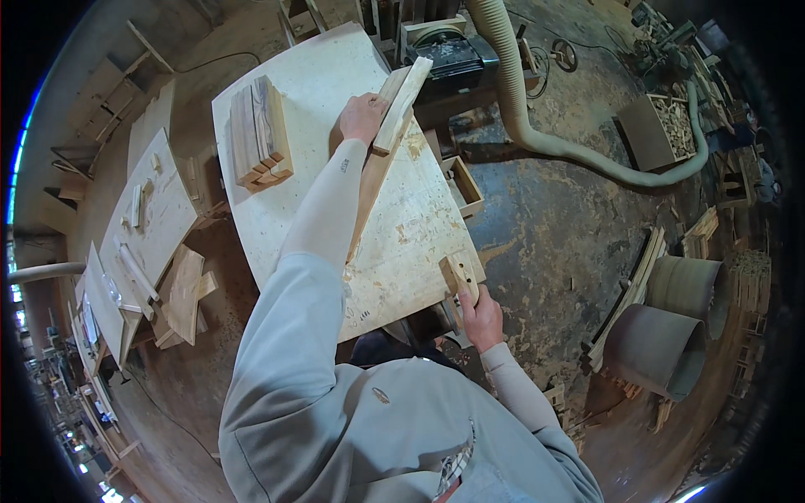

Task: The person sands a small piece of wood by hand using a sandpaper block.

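Your right hand (pixel 484 321) is closed on the near end of a small wooden block (pixel 459 275), with the thumb laid along it. This block is at the near right corner of the pale table (pixel 319 71), and dark holes show in its face. Your left hand (pixel 361 117) is farther away, over the table, with its back turned up. It touches the left side of a pale wooden strip (pixel 402 107); its fingertips are poorly seen, so I cannot tell if they grip the strip or only press it. The strip lies slantwise at the far end of a longer brown board (pixel 371 201), and its far tip comes near the black machine (pixel 453 60).

I judge that the block is light and stiff, and it should sit well in one hand; take it around its near end. The strip should be also stiff and rather light, but long, so one end may swing if you hold the other. Better take it near the middle, across its long edges. Dry wood will probably not slip much, though a rough edge could give a splinter. At the left of the table stands a stack of wooden pieces (pixel 260 134), close together, likely heavier when lifted as one.
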### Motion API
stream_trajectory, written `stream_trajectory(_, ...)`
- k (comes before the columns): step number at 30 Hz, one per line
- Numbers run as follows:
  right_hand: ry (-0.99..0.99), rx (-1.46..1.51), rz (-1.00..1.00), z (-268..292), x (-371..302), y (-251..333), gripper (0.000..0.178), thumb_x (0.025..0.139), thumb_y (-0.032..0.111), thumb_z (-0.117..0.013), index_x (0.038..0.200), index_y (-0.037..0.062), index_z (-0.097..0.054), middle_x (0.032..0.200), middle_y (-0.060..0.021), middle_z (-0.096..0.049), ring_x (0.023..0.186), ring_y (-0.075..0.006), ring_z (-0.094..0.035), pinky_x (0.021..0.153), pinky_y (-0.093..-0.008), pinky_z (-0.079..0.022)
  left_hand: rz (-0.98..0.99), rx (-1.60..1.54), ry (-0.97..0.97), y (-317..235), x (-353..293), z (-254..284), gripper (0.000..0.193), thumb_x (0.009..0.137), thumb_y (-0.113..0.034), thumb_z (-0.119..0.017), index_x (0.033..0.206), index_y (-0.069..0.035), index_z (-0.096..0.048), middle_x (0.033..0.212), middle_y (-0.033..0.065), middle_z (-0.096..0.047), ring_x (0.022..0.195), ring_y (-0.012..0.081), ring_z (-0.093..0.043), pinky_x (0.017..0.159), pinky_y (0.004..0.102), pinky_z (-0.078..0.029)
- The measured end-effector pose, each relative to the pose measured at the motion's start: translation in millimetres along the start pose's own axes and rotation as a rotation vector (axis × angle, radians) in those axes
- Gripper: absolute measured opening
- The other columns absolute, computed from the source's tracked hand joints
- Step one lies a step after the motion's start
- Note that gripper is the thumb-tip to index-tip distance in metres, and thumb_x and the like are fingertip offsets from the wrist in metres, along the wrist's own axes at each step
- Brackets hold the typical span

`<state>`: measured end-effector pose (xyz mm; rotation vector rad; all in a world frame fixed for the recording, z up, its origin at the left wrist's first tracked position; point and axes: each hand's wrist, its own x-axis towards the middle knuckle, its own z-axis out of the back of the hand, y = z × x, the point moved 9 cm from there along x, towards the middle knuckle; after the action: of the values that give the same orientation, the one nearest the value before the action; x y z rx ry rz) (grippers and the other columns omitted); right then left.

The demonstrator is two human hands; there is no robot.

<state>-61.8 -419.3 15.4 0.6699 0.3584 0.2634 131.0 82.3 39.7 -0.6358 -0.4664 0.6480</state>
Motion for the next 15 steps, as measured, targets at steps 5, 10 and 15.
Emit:
stream_trajectory(5,-0.014,0.011,0.0,-4.4,35.5,31.0,0.048,0.112,0.048,-0.062,0.109,-0.0004,-0.066,0.093,-0.0322,-0.075,0.092,-0.0554,-0.072,0.078,-0.0617,-0.055,-0.012,0.008,0.001,8.6,42.9,0.8,0.039,0.1,-0.045,-0.076,0.123,-0.015,-0.086,0.119,0.0216,-0.081,0.116,0.0398,-0.075,0.102,0.0489,-0.058)
stream_trajectory(10,-0.027,0.001,0.014,-11.6,64.0,50.4,0.051,0.112,0.051,-0.061,0.107,0.0,-0.066,0.093,-0.0328,-0.074,0.092,-0.0562,-0.072,0.079,-0.0634,-0.054,-0.009,0.016,0.022,14.3,73.8,2.5,0.039,0.102,-0.045,-0.074,0.126,-0.015,-0.084,0.126,0.0222,-0.076,0.121,0.0408,-0.072,0.107,0.0496,-0.057)
stream_trajectory(15,-0.028,0.031,-0.014,-15.2,72.4,57.0,0.055,0.111,0.054,-0.06,0.108,-0.0006,-0.067,0.094,-0.0324,-0.075,0.093,-0.0558,-0.072,0.081,-0.0624,-0.054,0.003,0.025,0.046,14.9,85.6,0.6,0.04,0.103,-0.045,-0.073,0.13,-0.016,-0.082,0.13,0.0219,-0.074,0.124,0.0413,-0.07,0.109,0.0506,-0.055)
